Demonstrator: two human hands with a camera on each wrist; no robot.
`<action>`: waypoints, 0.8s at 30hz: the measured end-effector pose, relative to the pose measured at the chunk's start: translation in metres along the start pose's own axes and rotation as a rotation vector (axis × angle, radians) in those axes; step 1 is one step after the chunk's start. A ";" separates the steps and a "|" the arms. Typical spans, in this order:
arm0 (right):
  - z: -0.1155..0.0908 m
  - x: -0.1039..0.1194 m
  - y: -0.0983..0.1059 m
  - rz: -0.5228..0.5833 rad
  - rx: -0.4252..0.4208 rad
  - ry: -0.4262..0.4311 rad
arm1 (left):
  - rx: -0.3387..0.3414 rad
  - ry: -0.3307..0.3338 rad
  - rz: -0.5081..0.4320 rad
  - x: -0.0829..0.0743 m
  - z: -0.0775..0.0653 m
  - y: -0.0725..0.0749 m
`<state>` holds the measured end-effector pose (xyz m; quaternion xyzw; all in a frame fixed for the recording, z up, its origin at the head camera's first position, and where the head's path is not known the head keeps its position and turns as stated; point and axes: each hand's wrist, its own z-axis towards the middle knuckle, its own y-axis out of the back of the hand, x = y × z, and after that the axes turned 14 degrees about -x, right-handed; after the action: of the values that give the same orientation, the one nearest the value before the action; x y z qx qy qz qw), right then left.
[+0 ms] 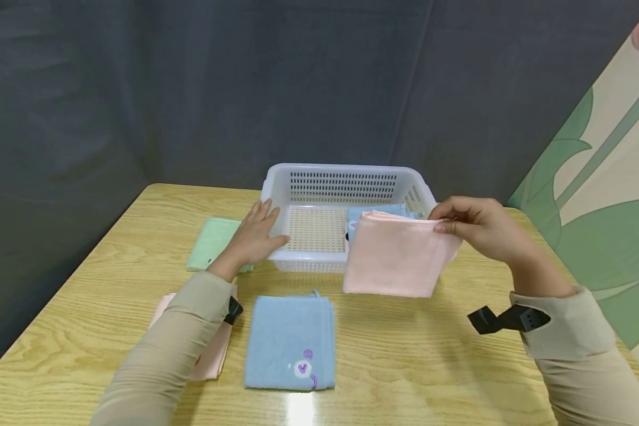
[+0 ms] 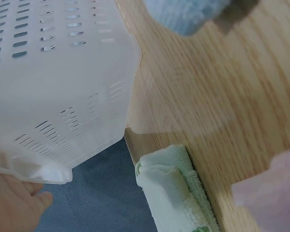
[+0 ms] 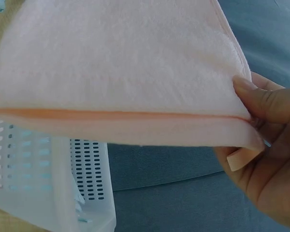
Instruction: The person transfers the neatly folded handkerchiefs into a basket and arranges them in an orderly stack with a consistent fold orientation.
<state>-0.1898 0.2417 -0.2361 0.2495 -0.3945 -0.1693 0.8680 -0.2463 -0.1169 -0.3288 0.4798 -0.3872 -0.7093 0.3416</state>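
My right hand [image 1: 476,228] pinches a folded pink towel [image 1: 396,260] by its upper right corner. The towel hangs over the front right part of a white plastic basket [image 1: 309,257], and the right wrist view shows thumb and fingers on either side of its folded edge. At the basket's left rim rests my left hand [image 1: 252,236], fingers straight and spread. Inside the basket, on the right, lies a blue towel [image 1: 375,209], partly hidden behind the pink one.
On the table, a folded blue towel [image 1: 282,337] with an embroidered face lies in front of the basket. A green towel [image 1: 213,236] is left of it. Another pink towel [image 1: 215,355] lies partly under my left forearm. A dark curtain [image 1: 298,83] hangs behind.
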 end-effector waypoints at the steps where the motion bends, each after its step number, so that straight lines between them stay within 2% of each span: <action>1: 0.001 0.001 0.001 -0.008 -0.002 -0.004 | 0.001 -0.001 0.000 0.000 0.000 0.000; 8: 0.006 0.004 0.003 -0.030 -0.005 -0.041 | -0.003 -0.004 0.003 0.000 0.000 0.002; 15: 0.010 0.004 0.005 -0.039 -0.017 -0.041 | -0.005 0.003 0.008 0.000 0.000 0.002; 24: 0.014 0.003 0.007 -0.035 -0.050 -0.096 | -0.006 0.011 0.001 0.001 -0.001 0.003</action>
<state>-0.1977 0.2416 -0.2226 0.2264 -0.4271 -0.2060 0.8508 -0.2449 -0.1193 -0.3268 0.4825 -0.3837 -0.7076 0.3454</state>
